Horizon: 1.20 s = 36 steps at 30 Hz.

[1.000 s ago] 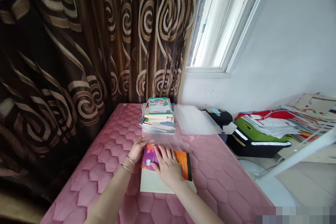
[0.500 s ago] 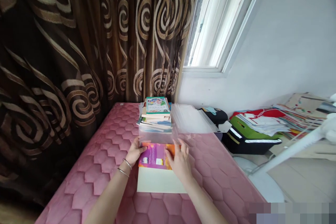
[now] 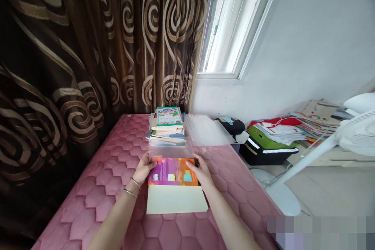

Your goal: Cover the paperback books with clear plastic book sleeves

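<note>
A book with a purple and orange printed panel (image 3: 172,172) lies in front of me, a pale cream sheet (image 3: 177,200) showing on its near side. My left hand (image 3: 143,168) grips the book's left edge, thumb on the purple part and fingers curled around the side. At the opposite edge my right hand (image 3: 200,170) holds it too, thumb pressed on the orange part. Just beyond the panel, a clear plastic sheet (image 3: 171,149) extends toward the book pile; whether it wraps the book I cannot tell.
A stack of books (image 3: 169,119) stands at the far end of the pink quilted mattress (image 3: 114,179). Clear plastic sheets (image 3: 206,129) lie right of it. Beyond the mattress edge are a black and green box (image 3: 268,146) with papers and a white fan (image 3: 310,164). A patterned curtain (image 3: 125,47) hangs left.
My right hand has slid outward to the book's right edge, uncovering more of the orange part. The left hand keeps its hold. The view has turned slightly right.
</note>
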Available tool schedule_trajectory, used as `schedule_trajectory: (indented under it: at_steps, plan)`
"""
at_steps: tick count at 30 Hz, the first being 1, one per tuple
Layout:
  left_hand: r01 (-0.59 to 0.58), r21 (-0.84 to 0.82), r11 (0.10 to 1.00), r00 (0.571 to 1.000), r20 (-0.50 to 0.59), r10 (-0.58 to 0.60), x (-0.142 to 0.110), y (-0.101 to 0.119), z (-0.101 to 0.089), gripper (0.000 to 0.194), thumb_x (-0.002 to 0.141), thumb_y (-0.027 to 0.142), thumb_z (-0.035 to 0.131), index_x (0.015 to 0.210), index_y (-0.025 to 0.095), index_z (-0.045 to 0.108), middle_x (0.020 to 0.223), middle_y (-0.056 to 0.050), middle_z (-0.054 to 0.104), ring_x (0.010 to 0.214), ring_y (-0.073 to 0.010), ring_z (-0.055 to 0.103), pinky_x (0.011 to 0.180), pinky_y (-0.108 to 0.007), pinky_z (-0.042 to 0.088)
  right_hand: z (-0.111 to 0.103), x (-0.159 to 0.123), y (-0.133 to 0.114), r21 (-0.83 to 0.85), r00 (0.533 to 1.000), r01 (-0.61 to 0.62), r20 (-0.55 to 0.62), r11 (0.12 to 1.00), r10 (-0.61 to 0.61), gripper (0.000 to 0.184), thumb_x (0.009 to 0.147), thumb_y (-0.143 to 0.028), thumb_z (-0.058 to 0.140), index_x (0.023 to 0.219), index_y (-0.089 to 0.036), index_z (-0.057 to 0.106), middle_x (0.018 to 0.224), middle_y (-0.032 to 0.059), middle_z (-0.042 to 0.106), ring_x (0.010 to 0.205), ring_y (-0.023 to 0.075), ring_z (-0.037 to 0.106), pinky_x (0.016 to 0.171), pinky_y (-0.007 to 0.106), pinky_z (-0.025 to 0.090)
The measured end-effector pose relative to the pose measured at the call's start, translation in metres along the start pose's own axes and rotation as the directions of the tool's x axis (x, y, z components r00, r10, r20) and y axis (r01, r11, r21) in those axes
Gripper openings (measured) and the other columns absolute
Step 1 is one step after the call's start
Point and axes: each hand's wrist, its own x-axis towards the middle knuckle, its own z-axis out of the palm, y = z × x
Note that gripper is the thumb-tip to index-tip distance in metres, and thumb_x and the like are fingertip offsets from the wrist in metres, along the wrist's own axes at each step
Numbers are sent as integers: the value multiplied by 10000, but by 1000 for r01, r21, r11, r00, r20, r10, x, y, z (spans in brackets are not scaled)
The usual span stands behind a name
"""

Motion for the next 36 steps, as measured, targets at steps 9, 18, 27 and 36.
schedule_trajectory:
  at_steps: [9, 18, 27, 36]
  plan:
    - [-19, 13, 1000, 1000, 0, 19, -1, -2, 1, 634, 593, 223, 828, 1125, 207, 482, 972, -62, 724, 801, -185, 680, 744, -301, 524, -2, 0, -12, 45, 998, -54, 39, 998, 52, 609, 685, -529, 635, 1210, -229, 563, 1122, 46, 650, 951, 217, 635, 851, 362, 480]
    - [-27, 15, 1000, 1000, -5, 27, -2, 0, 3, 596, 598, 213, 819, 1099, 211, 497, 968, -53, 724, 830, -185, 680, 765, -299, 522, -1, 2, -12, 40, 997, -62, 52, 997, 60, 590, 672, -553, 636, 1159, -224, 586, 1092, 43, 643, 938, 213, 624, 828, 349, 481]
    - [-35, 23, 999, 999, 6, 35, 1, -2, 1, 610, 604, 218, 810, 1117, 202, 480, 951, -54, 722, 797, -178, 679, 739, -291, 526, -8, -2, -22, 162, 995, -83, 71, 983, 72, 545, 680, -585, 641, 1086, -222, 627, 1042, 48, 666, 932, 230, 632, 800, 354, 503]
    - [-34, 37, 999, 999, -2, 34, 0, -1, 2, 622, 605, 223, 805, 1141, 200, 490, 957, -58, 719, 825, -190, 675, 764, -305, 519, -22, -13, -39, 396, 957, -254, 232, 883, 172, 445, 662, -592, 695, 856, -193, 672, 881, 59, 710, 822, 248, 653, 709, 325, 499]
